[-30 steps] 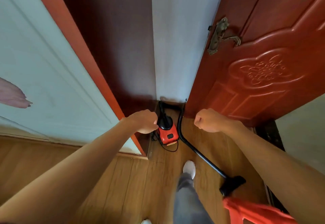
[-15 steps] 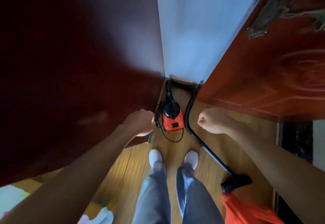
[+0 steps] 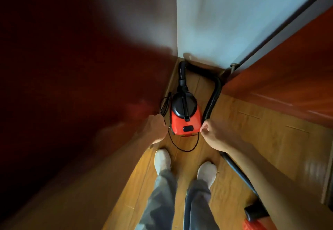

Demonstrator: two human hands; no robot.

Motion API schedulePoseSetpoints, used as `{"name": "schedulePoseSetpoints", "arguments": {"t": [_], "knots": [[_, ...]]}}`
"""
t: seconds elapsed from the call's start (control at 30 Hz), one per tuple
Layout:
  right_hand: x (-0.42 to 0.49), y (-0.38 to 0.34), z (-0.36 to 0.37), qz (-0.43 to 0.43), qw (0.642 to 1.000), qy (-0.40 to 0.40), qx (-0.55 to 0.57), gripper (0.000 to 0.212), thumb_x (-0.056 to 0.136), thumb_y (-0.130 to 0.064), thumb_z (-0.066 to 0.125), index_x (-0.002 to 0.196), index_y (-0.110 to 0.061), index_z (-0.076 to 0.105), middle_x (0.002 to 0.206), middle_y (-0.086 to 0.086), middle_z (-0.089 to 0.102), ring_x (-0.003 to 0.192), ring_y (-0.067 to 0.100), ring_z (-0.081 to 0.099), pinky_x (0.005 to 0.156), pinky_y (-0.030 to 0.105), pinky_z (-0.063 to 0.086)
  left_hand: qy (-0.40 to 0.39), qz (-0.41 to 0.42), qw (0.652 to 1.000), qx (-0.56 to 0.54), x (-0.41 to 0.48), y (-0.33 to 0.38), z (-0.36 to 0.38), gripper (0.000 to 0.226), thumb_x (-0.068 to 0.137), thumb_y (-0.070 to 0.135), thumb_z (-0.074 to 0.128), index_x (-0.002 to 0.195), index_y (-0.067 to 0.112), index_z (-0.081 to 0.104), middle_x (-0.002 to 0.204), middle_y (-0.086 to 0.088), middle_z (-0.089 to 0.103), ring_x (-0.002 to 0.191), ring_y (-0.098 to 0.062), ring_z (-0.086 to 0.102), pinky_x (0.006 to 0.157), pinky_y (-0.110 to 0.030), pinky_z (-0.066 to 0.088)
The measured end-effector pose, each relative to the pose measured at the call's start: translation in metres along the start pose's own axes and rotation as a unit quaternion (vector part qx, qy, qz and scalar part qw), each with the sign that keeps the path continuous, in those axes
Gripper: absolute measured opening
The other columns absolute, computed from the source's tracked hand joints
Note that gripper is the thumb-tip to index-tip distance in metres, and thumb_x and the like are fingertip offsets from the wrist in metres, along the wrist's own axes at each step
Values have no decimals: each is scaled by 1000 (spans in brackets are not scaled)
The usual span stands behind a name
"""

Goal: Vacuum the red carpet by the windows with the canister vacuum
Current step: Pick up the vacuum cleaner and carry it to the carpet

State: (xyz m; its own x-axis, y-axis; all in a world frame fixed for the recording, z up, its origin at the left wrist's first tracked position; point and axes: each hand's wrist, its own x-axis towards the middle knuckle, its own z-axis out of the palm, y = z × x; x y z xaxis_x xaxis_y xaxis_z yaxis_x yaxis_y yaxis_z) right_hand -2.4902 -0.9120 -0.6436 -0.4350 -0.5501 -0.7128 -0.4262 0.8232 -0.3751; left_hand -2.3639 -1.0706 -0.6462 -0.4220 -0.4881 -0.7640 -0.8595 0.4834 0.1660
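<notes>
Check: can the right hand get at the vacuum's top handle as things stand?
Probably yes. The right hand is just beside the vacuum, with nothing between it and the black handle on top. The hose passes near the hand but loops away from the handle.

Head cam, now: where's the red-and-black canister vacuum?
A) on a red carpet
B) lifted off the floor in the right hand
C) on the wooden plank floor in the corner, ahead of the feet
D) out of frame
C: the red-and-black canister vacuum stands on the wooden plank floor in the corner, just beyond the person's white-clad feet.
</notes>
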Motion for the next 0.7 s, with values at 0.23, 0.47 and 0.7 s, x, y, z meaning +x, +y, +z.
{"name": "schedulePoseSetpoints", "arguments": {"t": [0.23, 0.47, 0.7], "knots": [[71, 37, 72, -9, 999, 15, 48, 25, 89, -12, 52, 96, 6, 68, 95, 23, 72, 88, 37, 68, 75, 50, 56, 57, -152, 969, -185, 93, -20, 93, 54, 91, 28, 61, 133, 0, 40, 134, -21, 56, 122, -41, 55, 86, -38, 43], [122, 64, 147, 1, 993, 30, 114, 23, 94, -13, 53, 108, -13, 71, 104, -1, 72, 93, 15, 65, 78, 24, 48, 74, -225, 918, -319, 182, -43, 163, 76, 81, 31, 73, 139, 0, 35, 141, -17, 50, 129, -35, 49, 99, -40, 43], [159, 71, 207, -17, 987, 8, 159, 18, 91, -13, 54, 97, -17, 70, 93, 2, 74, 88, 21, 69, 80, 36, 54, 107, -168, 883, -424, 243, -63, 197, 63, 80, 32, 79, 135, 15, 53, 131, -2, 62, 121, -24, 57, 102, -33, 46]]}}
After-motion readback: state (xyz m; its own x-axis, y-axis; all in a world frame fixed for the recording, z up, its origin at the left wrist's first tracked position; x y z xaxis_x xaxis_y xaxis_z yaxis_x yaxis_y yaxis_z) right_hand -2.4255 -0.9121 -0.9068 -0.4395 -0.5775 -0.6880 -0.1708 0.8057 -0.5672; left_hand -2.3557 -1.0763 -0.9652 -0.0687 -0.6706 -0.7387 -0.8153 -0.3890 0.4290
